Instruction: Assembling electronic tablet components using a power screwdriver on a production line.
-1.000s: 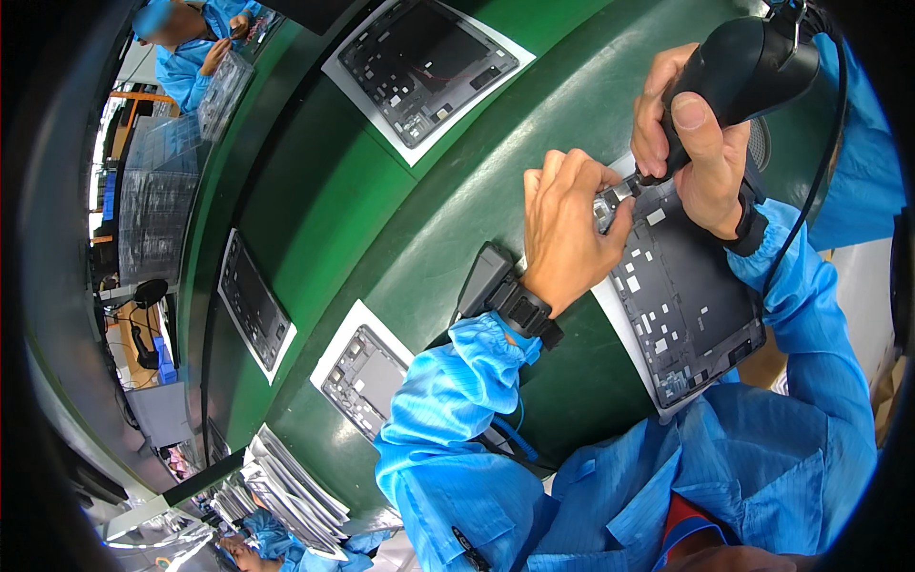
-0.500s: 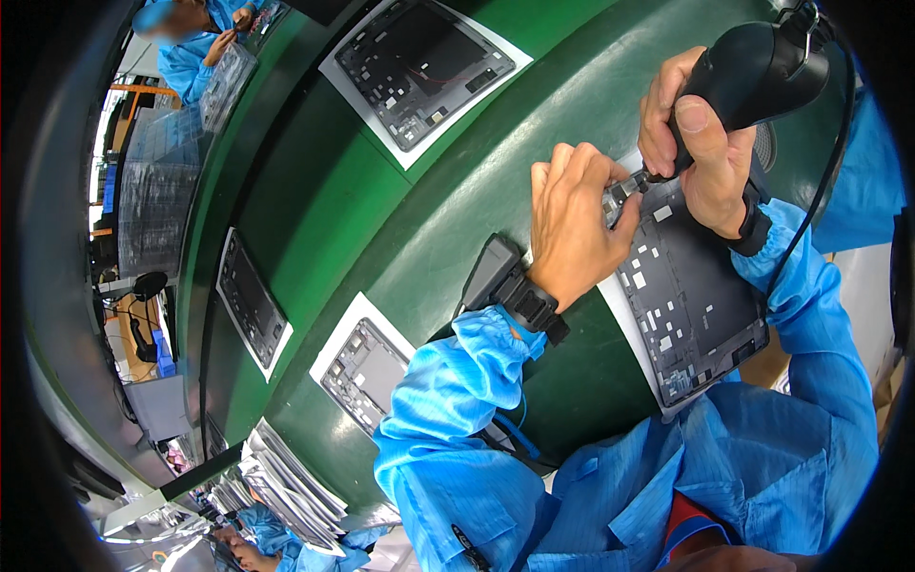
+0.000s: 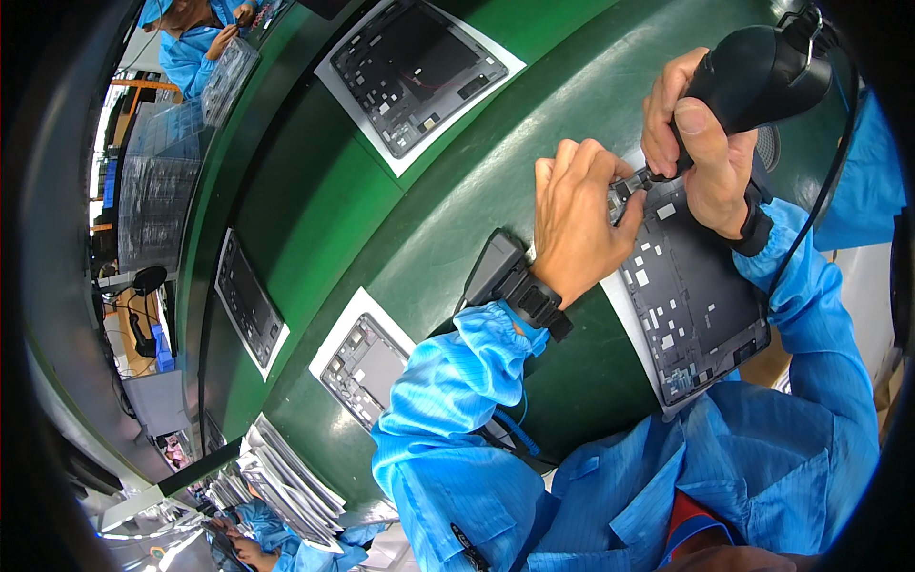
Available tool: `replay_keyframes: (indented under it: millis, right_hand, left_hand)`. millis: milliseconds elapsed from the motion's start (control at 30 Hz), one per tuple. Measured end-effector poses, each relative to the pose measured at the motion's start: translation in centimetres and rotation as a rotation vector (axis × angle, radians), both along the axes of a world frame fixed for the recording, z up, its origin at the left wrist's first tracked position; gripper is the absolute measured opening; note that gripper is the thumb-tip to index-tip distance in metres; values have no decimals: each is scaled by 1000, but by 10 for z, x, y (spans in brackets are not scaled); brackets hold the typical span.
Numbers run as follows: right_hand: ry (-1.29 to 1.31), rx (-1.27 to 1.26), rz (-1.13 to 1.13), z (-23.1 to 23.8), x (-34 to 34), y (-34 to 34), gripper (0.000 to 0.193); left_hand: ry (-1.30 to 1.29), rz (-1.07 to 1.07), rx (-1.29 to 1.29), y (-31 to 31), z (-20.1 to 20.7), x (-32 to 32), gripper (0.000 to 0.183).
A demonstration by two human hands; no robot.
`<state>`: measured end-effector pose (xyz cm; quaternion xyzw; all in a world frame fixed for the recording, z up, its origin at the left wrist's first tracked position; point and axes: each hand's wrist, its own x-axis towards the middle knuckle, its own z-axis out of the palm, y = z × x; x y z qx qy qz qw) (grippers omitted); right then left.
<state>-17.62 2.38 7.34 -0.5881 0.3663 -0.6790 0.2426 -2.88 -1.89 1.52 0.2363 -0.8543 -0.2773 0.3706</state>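
Shifted slightly rightward in view, a black tool (image 3: 758, 76) is gripped by the right hand (image 3: 713, 170) at the upper end of the dark panel (image 3: 710, 296), where a small silvery piece (image 3: 621, 198) is pinched by the left hand (image 3: 579, 224). Farther off, a second panel (image 3: 419, 71) is laid on white paper (image 3: 397, 165).

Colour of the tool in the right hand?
Black: the handheld tool in the right hand shows best in the head view.
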Motion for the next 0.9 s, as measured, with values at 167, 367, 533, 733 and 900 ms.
replay_keyframes:
  millis: [167, 367, 533, 733, 900]
  right_hand:
    - [-5, -17, -17, 0, -1, 0, 31]
    - [26, -4, -105, 9, -15, 3, 40]
    - [-99, -170, -238, 29, -105, 21, 32]
    - [-173, -138, -476, 16, -157, 32, 25]
    - [-117, -166, -450, 17, -166, 25, 26]
  left_hand:
    - [1, -8, -1, -1, 1, -1, 23]
    - [37, -2, -43, -1, 1, -3, 22]
    - [16, 2, -361, 9, 0, -1, 23]
    - [-180, -44, -543, 5, 14, 4, 31]
    - [-171, -61, -583, 7, 16, -1, 33]
